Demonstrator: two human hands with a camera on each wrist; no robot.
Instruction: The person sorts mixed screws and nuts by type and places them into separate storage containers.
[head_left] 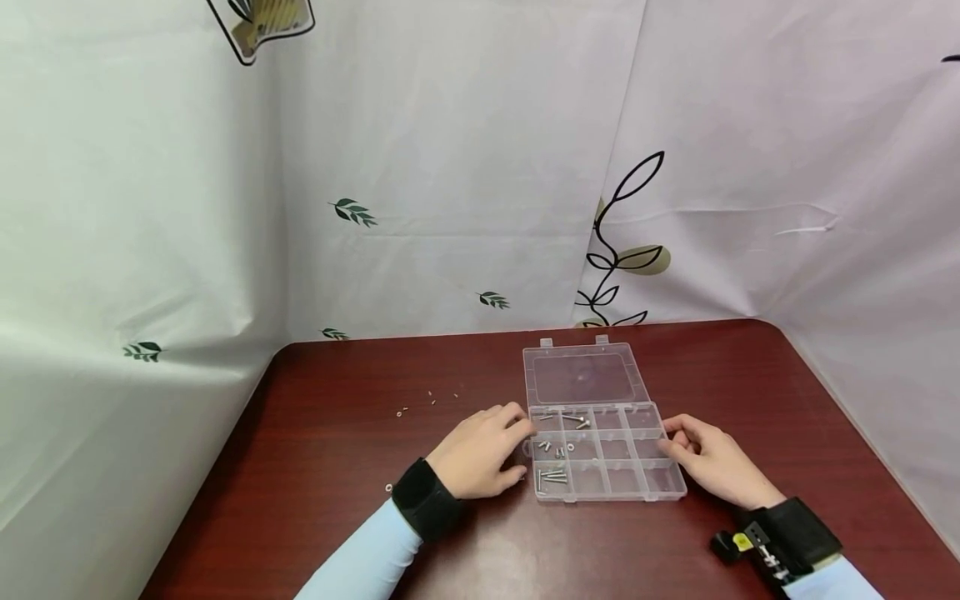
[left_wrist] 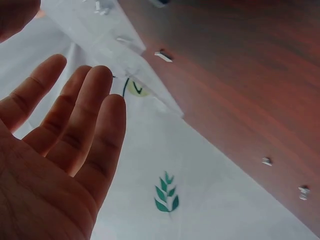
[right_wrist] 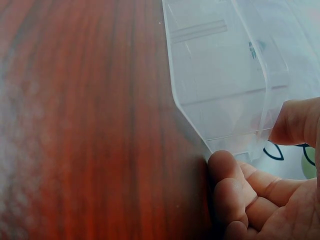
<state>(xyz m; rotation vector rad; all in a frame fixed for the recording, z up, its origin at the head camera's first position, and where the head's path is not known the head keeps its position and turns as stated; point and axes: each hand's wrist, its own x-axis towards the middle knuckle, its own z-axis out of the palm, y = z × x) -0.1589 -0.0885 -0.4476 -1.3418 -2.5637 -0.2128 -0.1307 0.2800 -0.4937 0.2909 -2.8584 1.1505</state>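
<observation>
A clear plastic compartment box [head_left: 609,457] lies on the table, with its lid [head_left: 585,375] folded back away from me. Several screws [head_left: 553,477] and a few small nuts [head_left: 571,447] are in its left-hand compartments. My left hand [head_left: 480,454] is beside the box's left edge, palm down. The left wrist view shows its fingers [left_wrist: 107,130] loosely extended, with nothing seen between them. On the other side, my right hand [head_left: 716,462] grips the box's right edge. In the right wrist view its thumb and curled fingers [right_wrist: 229,195] are at a corner of the box.
Several tiny metal pieces [head_left: 432,402] lie scattered on the reddish-brown table [head_left: 337,450], left of the box. A small ring [head_left: 388,487] lies near my left wristband. White cloth with leaf prints [head_left: 450,167] hangs behind and beside the table.
</observation>
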